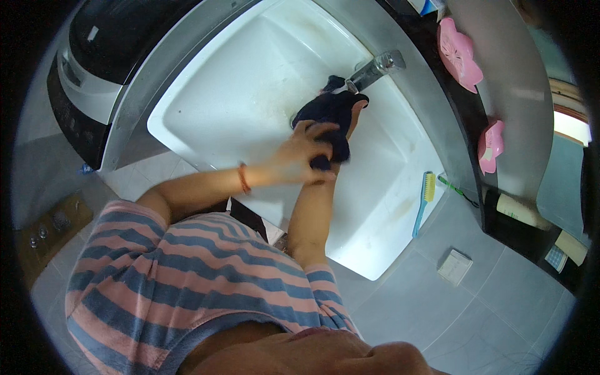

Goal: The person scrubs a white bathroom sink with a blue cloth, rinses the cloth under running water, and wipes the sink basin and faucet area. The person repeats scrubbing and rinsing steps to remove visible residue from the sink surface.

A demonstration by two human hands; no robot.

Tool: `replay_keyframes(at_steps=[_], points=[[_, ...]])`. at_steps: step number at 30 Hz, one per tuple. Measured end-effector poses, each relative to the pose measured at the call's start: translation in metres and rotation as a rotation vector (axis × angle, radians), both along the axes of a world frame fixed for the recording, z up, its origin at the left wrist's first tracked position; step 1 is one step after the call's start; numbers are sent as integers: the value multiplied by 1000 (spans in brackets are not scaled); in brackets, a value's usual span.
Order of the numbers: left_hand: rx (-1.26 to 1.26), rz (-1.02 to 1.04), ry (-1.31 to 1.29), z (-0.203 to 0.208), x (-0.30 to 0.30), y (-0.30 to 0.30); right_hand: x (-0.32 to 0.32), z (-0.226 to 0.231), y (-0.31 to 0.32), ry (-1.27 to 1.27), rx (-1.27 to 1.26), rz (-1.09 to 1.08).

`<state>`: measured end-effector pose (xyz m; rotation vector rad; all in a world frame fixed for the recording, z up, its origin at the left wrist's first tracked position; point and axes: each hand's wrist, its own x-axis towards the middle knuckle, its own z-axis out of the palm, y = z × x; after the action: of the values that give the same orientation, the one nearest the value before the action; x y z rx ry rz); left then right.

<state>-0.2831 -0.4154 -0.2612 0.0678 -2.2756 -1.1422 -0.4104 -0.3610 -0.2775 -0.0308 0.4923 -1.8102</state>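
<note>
A dark navy cloth (328, 111), bunched up, lies over my right hand (358, 114) beneath the tap (378, 69). Only an edge of that hand shows beside the fabric; most of its fingers are hidden, and it supports and holds the cloth. My left hand (307, 149) is closed on the near part of the same cloth, fingers curled and slightly blurred, crossing above the right wrist. An orange-red band circles the left wrist. Both hands are over the white washbasin (250, 81). A small end of cloth reaches toward the spout.
On the basin's right rim rests a blue brush with yellow bristles (425, 197), and beside it a green toothbrush (455, 189). Two pink dishes (459, 53) sit on the dark shelf. A white switch plate (455, 267) is on the tiled wall. A black-and-white appliance (94, 87) stands at left.
</note>
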Motion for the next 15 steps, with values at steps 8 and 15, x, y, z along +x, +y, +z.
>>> replay_keyframes(at_steps=[8,15], points=[[389,486,-587,-47,-48,-117,62,-26,-60,187,203,-500],[120,472,-315,-16,-16,-32,57,-54,-56,-271,-422,-182]])
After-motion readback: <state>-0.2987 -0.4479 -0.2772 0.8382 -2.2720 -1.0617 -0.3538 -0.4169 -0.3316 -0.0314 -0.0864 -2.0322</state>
